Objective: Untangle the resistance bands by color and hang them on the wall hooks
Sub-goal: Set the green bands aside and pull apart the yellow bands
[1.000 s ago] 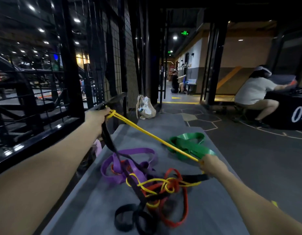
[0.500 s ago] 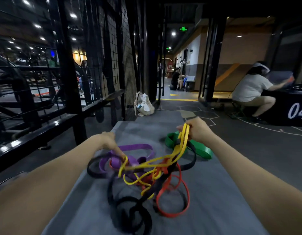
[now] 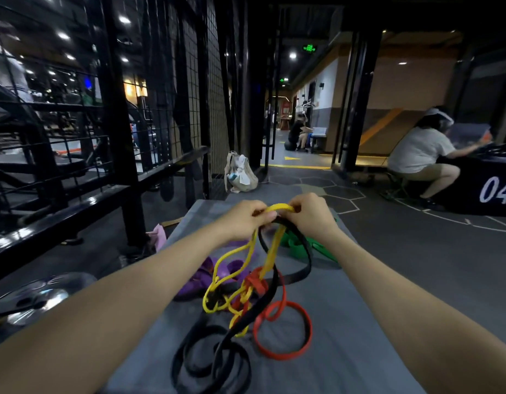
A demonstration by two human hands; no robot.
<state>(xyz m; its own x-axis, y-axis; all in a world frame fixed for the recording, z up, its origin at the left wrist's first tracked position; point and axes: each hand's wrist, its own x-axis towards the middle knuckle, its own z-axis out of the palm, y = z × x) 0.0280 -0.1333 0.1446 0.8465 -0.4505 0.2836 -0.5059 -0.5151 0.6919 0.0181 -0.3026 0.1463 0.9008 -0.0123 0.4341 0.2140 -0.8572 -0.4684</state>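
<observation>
Grey table (image 3: 345, 322): lies beneath both hands, carrying the tangle of bands. Black band (image 3: 263, 308), red band (image 3: 283, 331), purple band (image 3: 200, 280) and green band (image 3: 297, 245): black hangs from the hands and coils nearest the person, red lies below the right hand, purple below the left, green just under the right. Yellow band (image 3: 280, 207): raised, its top loop pinched between left hand (image 3: 246, 217) and right hand (image 3: 311, 216), close together, strands trailing down into the knot.

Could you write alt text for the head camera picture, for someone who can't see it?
Two bare hands, left hand and right hand, lift a yellow band from a knot of black, red and purple bands on a grey mat.
</observation>
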